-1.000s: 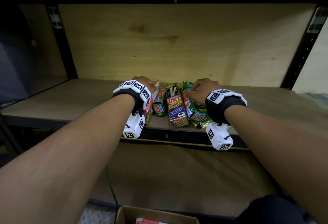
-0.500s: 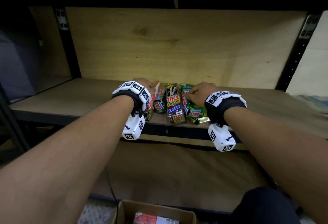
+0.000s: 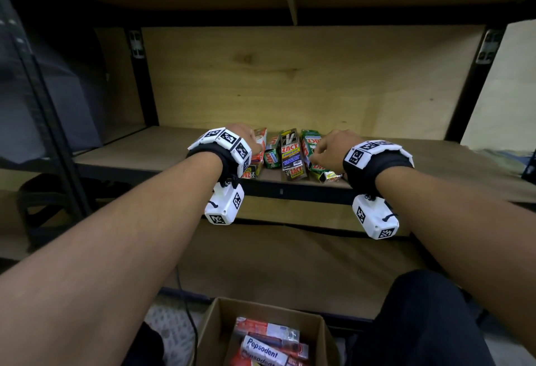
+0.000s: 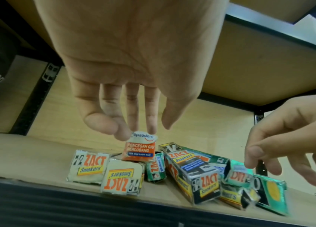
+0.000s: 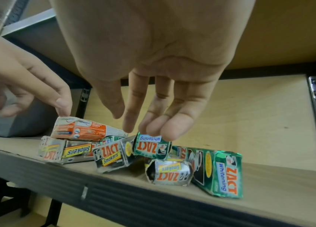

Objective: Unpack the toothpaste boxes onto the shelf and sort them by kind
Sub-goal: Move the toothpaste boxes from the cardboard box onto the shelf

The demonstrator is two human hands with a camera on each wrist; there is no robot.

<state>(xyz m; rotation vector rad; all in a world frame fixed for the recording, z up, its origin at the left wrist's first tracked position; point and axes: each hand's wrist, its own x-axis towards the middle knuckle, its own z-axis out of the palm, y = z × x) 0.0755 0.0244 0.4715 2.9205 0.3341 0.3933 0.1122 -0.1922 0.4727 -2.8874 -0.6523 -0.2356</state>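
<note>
Several toothpaste boxes lie in a loose pile at the front of the wooden shelf [image 3: 145,151]. My left hand [image 4: 145,129] hangs over the pile's left side, its straight fingertips touching the end of an orange-and-white Pepsodent box [image 4: 141,149] that rests on silver Zact Smokers boxes [image 4: 87,165]. My right hand [image 5: 137,122] hovers over the right side, fingertips touching the top of a green Zact Whitening box [image 5: 152,146], thumb held apart. A brown Zact Smokers box [image 3: 292,154] lies between the hands. Another green Whitening box [image 5: 219,173] lies flat at the far right.
An open cardboard carton [image 3: 214,325] stands on the floor below, with more Pepsodent boxes [image 3: 265,351] inside. Black metal uprights [image 3: 139,81] frame the bay, and an upper shelf board hangs close overhead. Bare shelf board stretches left and right of the pile.
The head view has pulled back and tilted down, so the floor carton shows more. Both hands stay over the pile, their fingers now looser on the boxes.
</note>
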